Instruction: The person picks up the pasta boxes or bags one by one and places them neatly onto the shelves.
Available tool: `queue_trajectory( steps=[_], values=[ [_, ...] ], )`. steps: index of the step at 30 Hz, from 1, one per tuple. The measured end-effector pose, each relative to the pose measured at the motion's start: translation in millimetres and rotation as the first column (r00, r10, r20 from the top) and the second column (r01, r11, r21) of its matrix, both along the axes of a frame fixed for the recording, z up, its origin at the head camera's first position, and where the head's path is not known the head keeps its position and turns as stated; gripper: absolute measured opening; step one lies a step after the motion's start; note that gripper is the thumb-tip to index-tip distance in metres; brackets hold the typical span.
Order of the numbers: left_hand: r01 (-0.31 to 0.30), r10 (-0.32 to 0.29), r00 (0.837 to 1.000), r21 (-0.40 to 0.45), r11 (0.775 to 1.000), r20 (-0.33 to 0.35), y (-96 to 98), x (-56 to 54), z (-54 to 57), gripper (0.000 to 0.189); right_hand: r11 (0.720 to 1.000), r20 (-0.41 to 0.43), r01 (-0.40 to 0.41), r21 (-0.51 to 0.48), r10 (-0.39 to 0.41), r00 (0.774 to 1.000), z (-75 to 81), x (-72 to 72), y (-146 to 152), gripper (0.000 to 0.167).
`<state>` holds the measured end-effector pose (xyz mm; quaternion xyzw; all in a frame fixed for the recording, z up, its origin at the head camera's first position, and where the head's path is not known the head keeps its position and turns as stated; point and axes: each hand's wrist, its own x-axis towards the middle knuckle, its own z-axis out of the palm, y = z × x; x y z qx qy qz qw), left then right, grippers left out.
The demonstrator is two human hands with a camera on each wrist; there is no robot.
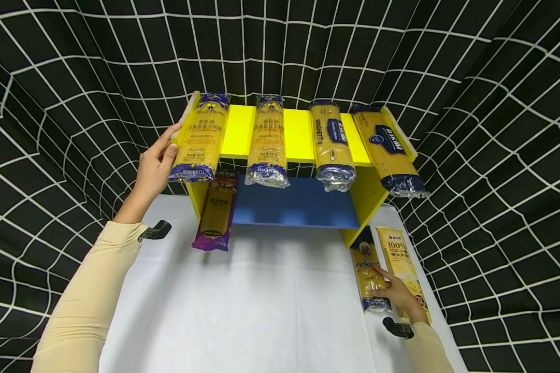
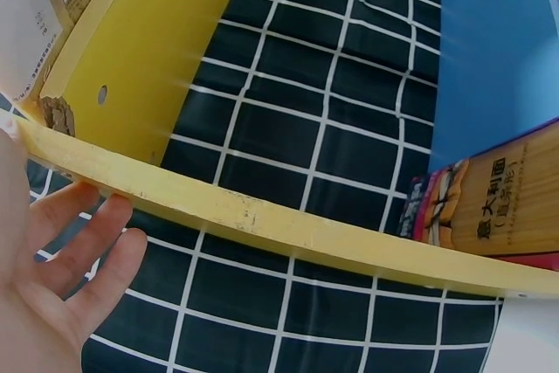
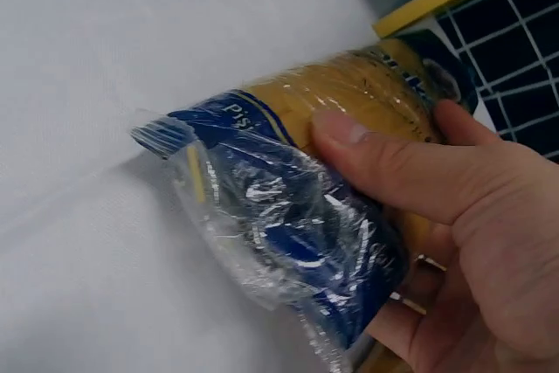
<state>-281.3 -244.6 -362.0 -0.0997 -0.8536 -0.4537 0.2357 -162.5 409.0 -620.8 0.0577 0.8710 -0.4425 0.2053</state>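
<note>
At the left end of the yellow-and-blue shelf, my left hand holds the edge of the yellow side panel. Its other fingers lie along the panel's outer side. A spaghetti packet lies beside that hand, on the top board. My right hand grips a yellow-and-blue pasta packet near its lower end, at the shelf's right foot. In the right wrist view the thumb lies across the packet's clear wrapper, fingers underneath. Right beside it lies a pale yellow pasta packet on the white table.
More spaghetti packets lie along the top board: one left of centre, one right of centre and one at the right end. A purple-ended packet rests on the lower blue board. Black grid-patterned cloth surrounds the table.
</note>
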Motion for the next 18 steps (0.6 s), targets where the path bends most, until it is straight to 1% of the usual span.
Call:
queue_trajectory(
  steps=[2, 4, 7, 8, 13, 18],
  values=[
    [-0.001, 0.001, 1.000, 0.001, 1.000, -0.006, -0.2, 0.2, 0.1, 0.044, 0.996, 0.003, 0.047, -0.076, -0.047, 0.999, -3.6, 1.5, 0, 0.093],
    [-0.001, 0.001, 1.000, 0.001, 1.000, -0.011, -0.5, 0.3, 0.3, 0.044, 0.985, 0.004, 0.070, -0.155, -0.070, 0.998, -6.8, 3.1, 1, 0.091],
    [0.000, 0.000, 1.000, 0.002, 1.000, -0.013, -0.9, 0.5, 0.5, 0.044, 0.963, 0.001, 0.144, -0.227, -0.147, 0.989, -11.0, 5.0, -1, 0.088],
    [0.000, 0.000, 1.000, 0.002, 1.000, -0.012, -1.0, 0.5, 0.5, 0.044, 0.960, -0.005, 0.142, -0.241, -0.148, 0.989, -11.9, 5.7, -2, 0.087],
    [-0.008, 0.008, 1.000, -0.003, 1.000, 0.001, -0.9, 0.2, 0.3, 0.044, 0.944, -0.040, 0.200, -0.262, -0.218, 0.975, -12.7, 8.1, -8, 0.085],
    [-0.004, 0.004, 1.000, -0.008, 1.000, 0.005, -0.5, -0.6, -0.1, 0.044, 0.938, -0.036, 0.269, -0.218, -0.283, 0.959, -5.8, 10.2, -10, 0.085]
  ],
)
